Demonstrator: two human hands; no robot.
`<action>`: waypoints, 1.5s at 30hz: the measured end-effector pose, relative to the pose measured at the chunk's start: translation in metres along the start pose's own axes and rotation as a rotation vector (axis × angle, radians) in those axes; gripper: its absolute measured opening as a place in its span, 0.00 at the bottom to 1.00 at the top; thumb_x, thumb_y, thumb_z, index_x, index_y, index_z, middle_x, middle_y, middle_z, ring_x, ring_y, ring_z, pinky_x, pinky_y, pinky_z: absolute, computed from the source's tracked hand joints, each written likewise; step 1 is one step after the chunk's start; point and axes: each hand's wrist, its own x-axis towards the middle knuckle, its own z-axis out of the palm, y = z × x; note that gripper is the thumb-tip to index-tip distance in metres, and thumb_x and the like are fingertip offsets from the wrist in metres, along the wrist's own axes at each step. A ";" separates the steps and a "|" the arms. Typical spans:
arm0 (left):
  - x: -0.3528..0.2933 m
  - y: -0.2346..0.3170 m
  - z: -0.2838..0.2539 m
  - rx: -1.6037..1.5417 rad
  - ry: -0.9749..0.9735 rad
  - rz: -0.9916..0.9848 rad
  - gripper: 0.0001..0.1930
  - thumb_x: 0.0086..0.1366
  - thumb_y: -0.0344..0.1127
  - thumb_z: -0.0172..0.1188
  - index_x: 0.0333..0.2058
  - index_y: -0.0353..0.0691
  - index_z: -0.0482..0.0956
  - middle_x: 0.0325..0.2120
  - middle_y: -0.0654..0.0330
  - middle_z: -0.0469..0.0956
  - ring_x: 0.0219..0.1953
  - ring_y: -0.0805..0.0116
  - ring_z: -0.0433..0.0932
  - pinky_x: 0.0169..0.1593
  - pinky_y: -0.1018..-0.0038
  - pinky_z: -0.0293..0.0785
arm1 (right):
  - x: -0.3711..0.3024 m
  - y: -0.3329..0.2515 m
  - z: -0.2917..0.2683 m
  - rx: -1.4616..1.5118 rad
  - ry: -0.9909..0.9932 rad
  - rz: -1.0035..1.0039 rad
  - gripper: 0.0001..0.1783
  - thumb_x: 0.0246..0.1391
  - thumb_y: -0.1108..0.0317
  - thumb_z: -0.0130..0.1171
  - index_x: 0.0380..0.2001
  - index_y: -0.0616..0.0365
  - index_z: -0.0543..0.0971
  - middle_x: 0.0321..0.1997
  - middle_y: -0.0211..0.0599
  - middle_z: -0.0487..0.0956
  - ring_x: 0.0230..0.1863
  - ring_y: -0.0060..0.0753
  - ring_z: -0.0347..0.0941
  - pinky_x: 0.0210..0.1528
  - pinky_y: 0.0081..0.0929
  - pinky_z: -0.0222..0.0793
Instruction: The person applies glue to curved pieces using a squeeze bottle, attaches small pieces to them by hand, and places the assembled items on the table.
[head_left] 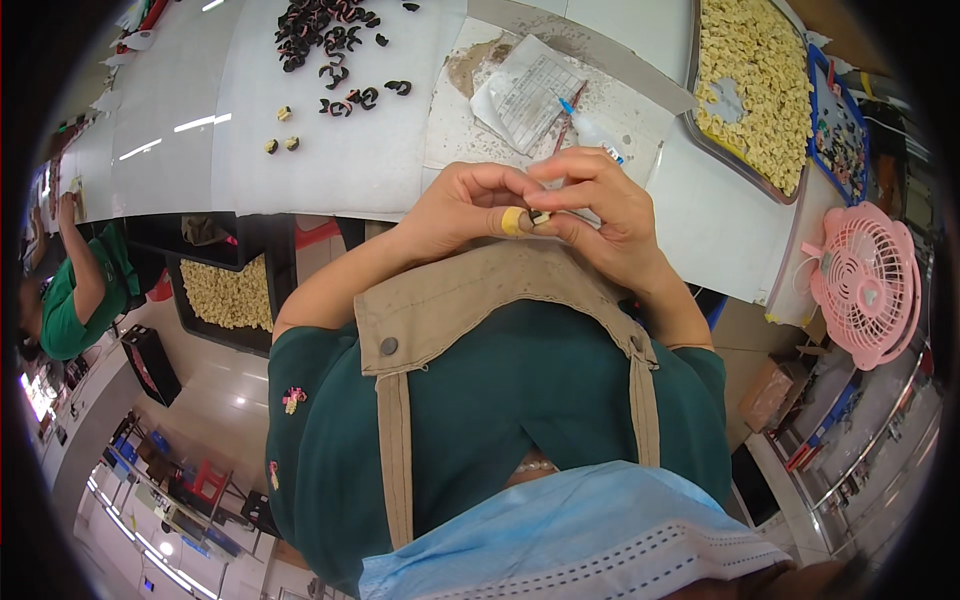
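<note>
Both hands meet above the table's near edge, with fingertips pressed together around a small cream-and-black piece (pixel 541 216). My left hand (pixel 462 208) is closed on one side of it, yellow tape wrapped around the thumb. From the other side my right hand (pixel 607 208) pinches the same piece; its fingers partly hide it. Just beyond them lies a white squeeze bottle (pixel 597 136) with a blue tip, beside a thin reddish stick (pixel 563 131). Farther left, a few similar cream-and-black pieces (pixel 285 113) rest on the table. Behind them spreads a pile of black curved pieces (pixel 318 35).
A stained cardboard tray (pixel 645 125) holds a printed sheet (pixel 530 92). At right are a metal tray (pixel 742 172) of cream pieces, a blue tray (pixel 820 78) and a pink fan (pixel 868 285). Below left stands a black bin (pixel 184 308); a person in green (pixel 85 295) works beyond it.
</note>
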 end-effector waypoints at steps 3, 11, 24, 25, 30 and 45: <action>0.000 0.007 0.001 0.105 -0.049 -0.002 0.13 0.56 0.29 0.60 0.41 0.35 0.75 0.35 0.62 0.76 0.39 0.77 0.73 0.44 0.81 0.69 | 0.003 0.001 -0.004 0.026 -0.088 -0.042 0.14 0.36 0.77 0.65 0.31 0.58 0.78 0.36 0.33 0.76 0.41 0.35 0.70 0.45 0.29 0.64; -0.002 -0.016 -0.003 0.025 -0.023 0.172 0.11 0.60 0.36 0.57 0.38 0.34 0.74 0.35 0.62 0.75 0.38 0.77 0.72 0.44 0.79 0.68 | 0.000 -0.007 0.010 -0.027 0.085 -0.025 0.14 0.36 0.79 0.64 0.32 0.60 0.77 0.36 0.37 0.77 0.33 0.32 0.74 0.34 0.23 0.71; -0.005 -0.008 0.009 -0.277 0.005 0.019 0.17 0.61 0.41 0.55 0.42 0.32 0.73 0.40 0.57 0.75 0.46 0.68 0.71 0.53 0.72 0.64 | 0.005 -0.007 0.007 -0.180 0.068 -0.058 0.13 0.35 0.81 0.62 0.30 0.61 0.75 0.31 0.36 0.78 0.26 0.27 0.75 0.29 0.19 0.72; -0.005 -0.008 0.007 -0.277 -0.014 0.032 0.17 0.61 0.41 0.55 0.42 0.32 0.73 0.40 0.57 0.75 0.46 0.69 0.71 0.53 0.72 0.63 | 0.005 -0.006 0.008 -0.177 0.065 -0.061 0.13 0.35 0.81 0.62 0.30 0.61 0.75 0.31 0.36 0.78 0.26 0.27 0.75 0.29 0.19 0.72; -0.010 -0.012 -0.005 -0.338 -0.048 0.035 0.17 0.61 0.40 0.55 0.42 0.32 0.73 0.40 0.57 0.75 0.46 0.69 0.71 0.53 0.72 0.63 | 0.008 0.001 0.017 -0.244 0.077 -0.142 0.13 0.33 0.79 0.64 0.28 0.61 0.75 0.29 0.35 0.77 0.24 0.27 0.74 0.27 0.19 0.72; -0.086 0.065 -0.076 2.184 1.113 0.322 0.10 0.46 0.32 0.61 0.31 0.49 0.77 0.43 0.66 0.70 0.55 0.61 0.62 0.57 0.49 0.42 | -0.001 0.009 -0.006 -0.261 0.138 -0.086 0.22 0.32 0.76 0.67 0.36 0.62 0.74 0.39 0.43 0.77 0.41 0.41 0.73 0.45 0.32 0.68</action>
